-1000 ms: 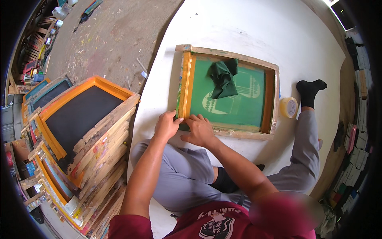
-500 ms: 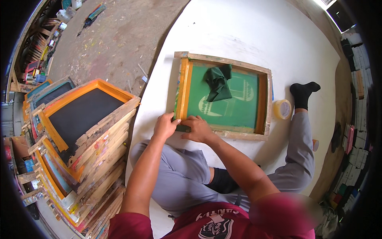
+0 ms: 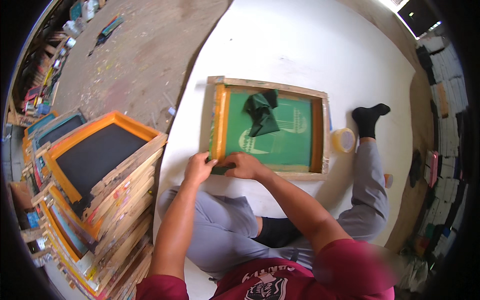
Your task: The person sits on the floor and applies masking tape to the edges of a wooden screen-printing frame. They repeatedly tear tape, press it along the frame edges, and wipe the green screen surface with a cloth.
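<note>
A wooden screen-printing frame (image 3: 280,83) lies on the white surface, its green mesh (image 3: 290,150) bearing pale shoe-sole shapes. At its near left corner my left hand (image 3: 198,168) is closed, thumb and fingers pinching the frame's end. Right beside it, my right hand (image 3: 243,166) curls its fingers over the near wooden side; the fingertips are partly hidden. A crumpled dark green cloth (image 3: 262,114) rests on the upper left part of the mesh. The frame's left side is covered in orange-brown tape (image 3: 219,122).
Clear yellowish tape (image 3: 344,140) stands right of the frame, near my outstretched foot in a black sock (image 3: 367,120). A smaller tape roll (image 3: 388,180) lies beyond my leg. Stacked wooden screens (image 3: 107,155) rise at the left. The white board (image 3: 250,45) borders a stained floor (image 3: 135,65).
The whole view has shifted, so everything sits slightly lower and further left in the picture. Both hands stay at the same corner of the screen-printing frame.
</note>
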`<state>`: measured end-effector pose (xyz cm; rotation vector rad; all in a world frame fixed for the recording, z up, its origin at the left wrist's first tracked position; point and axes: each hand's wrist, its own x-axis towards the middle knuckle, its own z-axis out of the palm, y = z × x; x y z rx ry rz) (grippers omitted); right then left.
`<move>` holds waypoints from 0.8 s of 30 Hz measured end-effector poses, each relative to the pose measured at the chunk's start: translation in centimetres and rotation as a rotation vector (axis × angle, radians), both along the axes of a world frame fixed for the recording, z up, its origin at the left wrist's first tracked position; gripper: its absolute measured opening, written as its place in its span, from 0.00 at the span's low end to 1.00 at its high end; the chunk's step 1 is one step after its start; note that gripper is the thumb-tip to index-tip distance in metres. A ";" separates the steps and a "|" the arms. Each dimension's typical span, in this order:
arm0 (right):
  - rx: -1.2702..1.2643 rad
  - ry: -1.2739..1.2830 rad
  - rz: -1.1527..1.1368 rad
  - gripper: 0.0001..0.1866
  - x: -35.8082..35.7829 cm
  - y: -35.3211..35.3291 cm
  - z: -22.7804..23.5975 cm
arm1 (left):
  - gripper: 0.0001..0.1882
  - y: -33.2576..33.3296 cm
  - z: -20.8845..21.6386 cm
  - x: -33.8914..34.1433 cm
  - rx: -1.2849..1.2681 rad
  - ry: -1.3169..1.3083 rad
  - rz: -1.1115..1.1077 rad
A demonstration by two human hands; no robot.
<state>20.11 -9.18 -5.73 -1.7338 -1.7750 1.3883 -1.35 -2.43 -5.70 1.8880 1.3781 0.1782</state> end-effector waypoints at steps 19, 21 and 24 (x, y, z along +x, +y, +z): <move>0.131 -0.754 -0.957 0.18 27.7 -15.9 1.5 | 0.24 -0.1 -0.1 0.2 0.184 0.073 0.228; 0.243 -0.693 -0.993 0.17 28.3 -16.6 1.3 | 0.24 -0.5 1.6 1.4 0.238 0.008 0.246; 0.395 -0.469 -1.088 0.15 28.6 -17.4 1.5 | 0.23 -2.0 3.6 4.5 0.165 -0.265 0.311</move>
